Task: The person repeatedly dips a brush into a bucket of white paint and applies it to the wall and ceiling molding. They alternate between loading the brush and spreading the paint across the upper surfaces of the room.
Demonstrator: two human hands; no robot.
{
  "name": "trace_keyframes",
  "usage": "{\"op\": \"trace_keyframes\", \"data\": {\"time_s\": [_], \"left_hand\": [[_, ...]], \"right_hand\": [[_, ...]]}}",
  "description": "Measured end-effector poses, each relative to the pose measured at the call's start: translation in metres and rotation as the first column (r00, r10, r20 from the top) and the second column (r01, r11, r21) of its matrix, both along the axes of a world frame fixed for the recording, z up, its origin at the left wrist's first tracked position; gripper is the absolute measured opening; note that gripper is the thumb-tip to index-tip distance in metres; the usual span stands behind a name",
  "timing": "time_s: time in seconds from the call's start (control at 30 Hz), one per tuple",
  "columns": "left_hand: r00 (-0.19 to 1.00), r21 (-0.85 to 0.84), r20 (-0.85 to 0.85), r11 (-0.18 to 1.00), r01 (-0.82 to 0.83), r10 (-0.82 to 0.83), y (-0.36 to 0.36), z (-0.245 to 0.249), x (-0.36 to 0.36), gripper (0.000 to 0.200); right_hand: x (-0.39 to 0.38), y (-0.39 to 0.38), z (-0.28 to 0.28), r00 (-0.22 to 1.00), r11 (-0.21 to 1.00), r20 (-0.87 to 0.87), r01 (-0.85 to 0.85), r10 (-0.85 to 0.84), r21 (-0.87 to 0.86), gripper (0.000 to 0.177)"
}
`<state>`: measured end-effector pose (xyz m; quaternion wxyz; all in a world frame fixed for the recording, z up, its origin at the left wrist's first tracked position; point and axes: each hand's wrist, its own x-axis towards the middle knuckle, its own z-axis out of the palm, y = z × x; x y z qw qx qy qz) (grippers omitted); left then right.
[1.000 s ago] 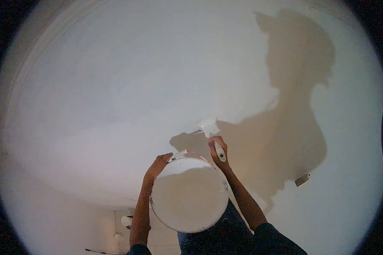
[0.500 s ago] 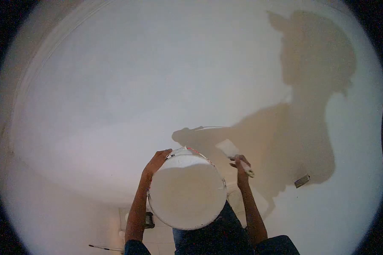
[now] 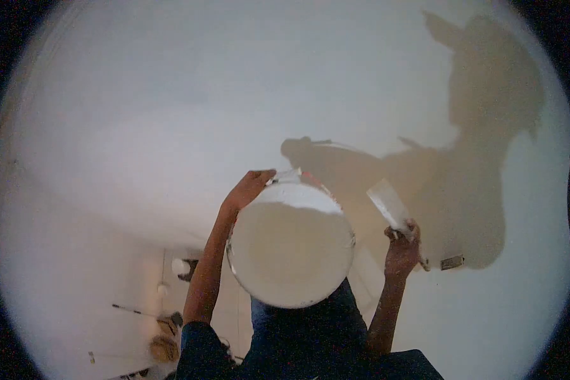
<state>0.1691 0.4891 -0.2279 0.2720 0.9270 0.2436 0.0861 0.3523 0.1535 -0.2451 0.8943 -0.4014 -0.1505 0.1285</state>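
A large round bucket with a white, paint-smeared rim sits in front of my body, and pale paint fills its mouth. My left hand is closed on the bucket's far left rim. To the right of the bucket, my right hand grips a wide, flat paintbrush coated in white. Its broad end points up and left, in front of the wall and apart from the bucket.
A white wall fills most of the view, with my shadow across its right side. A small electrical box is set low in the wall. Down at the left lie a thin rod and a brown round object.
The bucket and my left hand have shifted up and slightly right in view. My right hand has moved right with the paintbrush, and more of the floor at lower left shows.
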Motion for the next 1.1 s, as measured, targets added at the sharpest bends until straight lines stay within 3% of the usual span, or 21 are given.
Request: {"op": "trace_keyframes", "data": {"time_s": [0.07, 0.13, 0.17, 0.2, 0.27, 0.3, 0.33, 0.37, 0.53, 0.6, 0.73, 0.8, 0.83, 0.9, 1.03, 1.1], "left_hand": [[0.975, -0.373, 0.070, 0.912, -0.173, 0.213, -0.006, 0.013, 0.005, 0.046], [0.984, -0.410, 0.021, 0.899, -0.154, 0.178, -0.013, 0.032, 0.003, 0.041], [0.992, -0.434, -0.016, 0.892, -0.123, 0.129, -0.016, 0.042, 0.002, 0.038], [0.991, -0.444, -0.017, 0.887, -0.127, 0.133, -0.021, 0.052, 0.002, 0.038], [0.971, -0.533, -0.042, 0.817, -0.220, 0.234, -0.024, 0.063, 0.004, 0.040], [0.971, -0.535, -0.044, 0.815, -0.221, 0.234, -0.021, 0.055, 0.005, 0.040], [0.968, -0.514, 0.064, 0.839, -0.177, 0.244, -0.019, 0.043, 0.007, 0.042], [0.953, -0.488, 0.175, 0.862, -0.135, 0.249, -0.016, 0.033, 0.007, 0.047], [0.931, -0.445, 0.249, 0.885, -0.135, 0.267, -0.022, 0.034, 0.003, 0.044], [0.920, -0.429, 0.281, 0.893, -0.134, 0.273, -0.020, 0.035, 0.003, 0.043], [0.945, -0.400, 0.225, 0.907, -0.132, 0.237, -0.021, 0.041, 0.000, 0.043], [0.941, -0.397, 0.241, 0.909, -0.129, 0.238, -0.021, 0.039, 0.000, 0.042], [0.928, -0.377, 0.263, 0.914, -0.151, 0.262, -0.021, 0.035, 0.002, 0.042], [0.913, -0.363, 0.286, 0.915, -0.177, 0.290, -0.021, 0.032, 0.001, 0.041], [0.927, -0.352, 0.306, 0.930, -0.102, 0.218, -0.021, 0.034, -0.003, 0.041], [0.922, -0.347, 0.324, 0.934, -0.091, 0.211, -0.020, 0.035, -0.002, 0.040]], "right_hand": [[-0.012, 0.003, 0.017, 0.999, 0.997, 0.041, -0.017, 0.020, -0.081, 0.038], [-0.017, 0.010, 0.016, 0.940, 0.938, 0.341, 0.100, 0.020, -0.331, 0.036], [-0.028, 0.016, 0.029, 0.876, 0.886, 0.471, 0.136, 0.101, -0.443, 0.031], [-0.040, 0.024, 0.045, 0.876, 0.882, 0.470, 0.132, 0.110, -0.453, 0.031], [-0.058, 0.052, 0.070, 0.814, 0.710, 0.250, -0.256, 0.525, -0.656, 0.020], [-0.071, 0.068, 0.070, 0.810, 0.671, 0.239, -0.236, 0.536, -0.703, 0.020], [-0.082, 0.080, 0.067, 0.807, 0.628, 0.226, -0.215, 0.546, -0.748, 0.020], [-0.090, 0.089, 0.055, 0.759, 0.629, 0.323, -0.144, 0.565, -0.764, 0.021], [-0.097, 0.121, 0.007, 0.742, 0.548, 0.223, -0.225, 0.633, -0.805, 0.021], [-0.095, 0.133, -0.019, 0.720, 0.637, 0.385, -0.103, 0.578, -0.764, 0.021], [-0.088, 0.148, -0.035, 0.687, 0.690, 0.455, -0.092, 0.566, -0.718, 0.021], [-0.083, 0.155, -0.035, 0.662, 0.556, 0.347, -0.127, 0.664, -0.822, 0.021], [-0.081, 0.161, -0.044, 0.656, 0.554, 0.350, -0.127, 0.669, -0.823, 0.021], [-0.081, 0.170, -0.060, 0.623, 0.662, 0.511, -0.015, 0.592, -0.749, 0.022], [-0.093, 0.178, -0.059, 0.632, 0.753, 0.561, -0.054, 0.534, -0.655, 0.024], [-0.095, 0.186, -0.070, 0.610, 0.633, 0.411, -0.197, 0.677, -0.749, 0.025]]}}
